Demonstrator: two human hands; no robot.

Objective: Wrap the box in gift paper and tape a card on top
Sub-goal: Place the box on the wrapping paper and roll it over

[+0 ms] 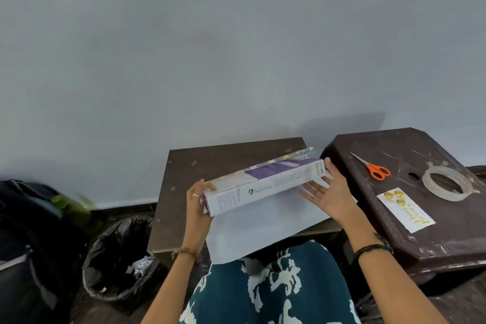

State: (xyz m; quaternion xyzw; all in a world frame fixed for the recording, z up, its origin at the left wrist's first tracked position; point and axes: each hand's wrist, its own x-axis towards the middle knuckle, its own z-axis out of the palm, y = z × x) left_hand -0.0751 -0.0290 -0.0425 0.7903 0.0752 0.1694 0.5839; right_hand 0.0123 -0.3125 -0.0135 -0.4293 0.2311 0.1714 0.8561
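A long white and purple box [263,187] lies on a sheet of gift paper [263,229], white side up, on a small dark wooden table [189,166]. A patterned flap of the paper rises behind the box. My left hand [197,200] grips the box's left end. My right hand [331,192] is spread with the palm up, its fingertips touching the box's right end. A white card [406,209] with gold balls and gold writing lies on the brown stool [420,242] to the right, beside a roll of clear tape [447,187] and orange-handled scissors [374,168].
A bin with a black liner [118,258] stands on the floor at the left, with crumpled paper inside. Further left are a dark backpack [26,231] and a green bottle [71,205]. A grey wall rises behind the table. My lap in patterned fabric [268,292] is below.
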